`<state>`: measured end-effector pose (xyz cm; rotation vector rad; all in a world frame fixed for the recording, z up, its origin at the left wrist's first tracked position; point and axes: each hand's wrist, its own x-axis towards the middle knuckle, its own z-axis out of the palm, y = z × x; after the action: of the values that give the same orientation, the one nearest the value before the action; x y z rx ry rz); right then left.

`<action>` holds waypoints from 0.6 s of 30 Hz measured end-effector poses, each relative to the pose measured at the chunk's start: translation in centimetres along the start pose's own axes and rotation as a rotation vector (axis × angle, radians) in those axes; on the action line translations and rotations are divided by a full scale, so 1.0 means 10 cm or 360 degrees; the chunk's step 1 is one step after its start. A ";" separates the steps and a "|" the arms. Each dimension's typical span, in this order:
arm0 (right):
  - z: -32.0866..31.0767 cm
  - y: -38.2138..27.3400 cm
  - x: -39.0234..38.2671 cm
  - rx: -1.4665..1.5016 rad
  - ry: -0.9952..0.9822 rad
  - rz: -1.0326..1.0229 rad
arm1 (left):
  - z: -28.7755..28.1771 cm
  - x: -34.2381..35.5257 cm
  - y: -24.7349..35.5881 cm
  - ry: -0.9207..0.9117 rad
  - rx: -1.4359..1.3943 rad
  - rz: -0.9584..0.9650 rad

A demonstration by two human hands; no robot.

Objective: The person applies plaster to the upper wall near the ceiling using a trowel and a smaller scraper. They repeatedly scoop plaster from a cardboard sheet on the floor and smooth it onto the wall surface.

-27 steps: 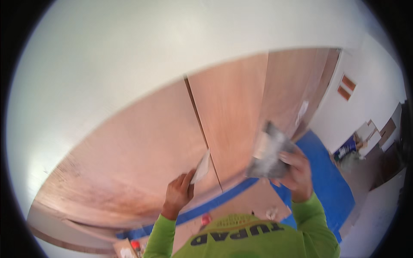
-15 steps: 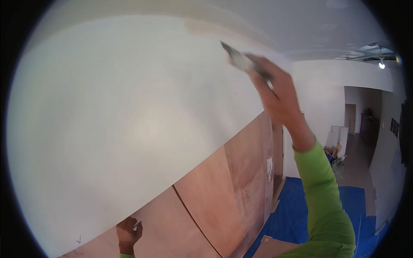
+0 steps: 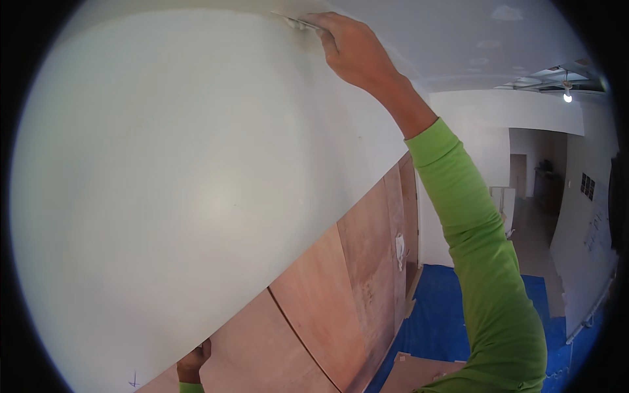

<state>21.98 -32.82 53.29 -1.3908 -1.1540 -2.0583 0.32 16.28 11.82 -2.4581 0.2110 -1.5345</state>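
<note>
High up, where the white wall (image 3: 216, 131) meets the ceiling (image 3: 445, 39), my right hand (image 3: 359, 52) grips a putty knife (image 3: 305, 24). Its blade points left and lies at the corner line, with whitish compound on it. A beige patch shows along the joint there. At the lower left my left hand (image 3: 194, 359) is closed, beside the slanting lower edge of the white wall and in front of the wood panels (image 3: 314, 281). Its fingers are curled; what they hold, if anything, is hidden.
Blue sheeting (image 3: 432, 314) covers the floor at the lower right, with a brown board (image 3: 419, 374) near my right elbow. Farther back are a doorway (image 3: 540, 164), leaning boards (image 3: 503, 200) and a lit bulb (image 3: 568, 97) hanging from the open ceiling.
My right hand has moved up and left with the putty knife, from in front of the wall to the ceiling joint. My left hand stays low, its fingers now more hidden.
</note>
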 end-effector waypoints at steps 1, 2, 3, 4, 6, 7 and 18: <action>0.02 0.00 0.00 -0.0036 0.0003 -0.0022 | 0.00 0.00 0.01 -0.0027 -0.0023 -0.0012; 0.03 0.00 0.00 -0.0072 0.0007 -0.0043 | 0.01 0.00 0.02 -0.0010 -0.0091 -0.0041; 0.03 0.00 0.00 -0.0108 0.0011 -0.0067 | 0.01 0.00 0.03 -0.0038 -0.0045 -0.0025; 0.03 -0.01 0.01 -0.0098 -0.0027 -0.0035 | 0.01 -0.01 0.03 -0.0025 -0.0043 -0.0027; 0.02 -0.03 0.01 -0.0079 -0.0105 0.0032 | -0.01 -0.01 0.03 -0.0031 -0.0031 -0.0012; 0.02 -0.04 0.02 -0.0082 -0.0141 0.0063 | -0.01 -0.01 0.03 -0.0049 -0.0021 0.0005; 0.12 -0.16 0.05 -0.0054 -0.0258 0.0161 | 0.08 -0.07 0.10 0.0025 0.0049 0.0007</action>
<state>21.30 -30.90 53.23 -1.6237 -1.0916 -1.9333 0.71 15.54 10.64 -2.4213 0.1945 -1.5440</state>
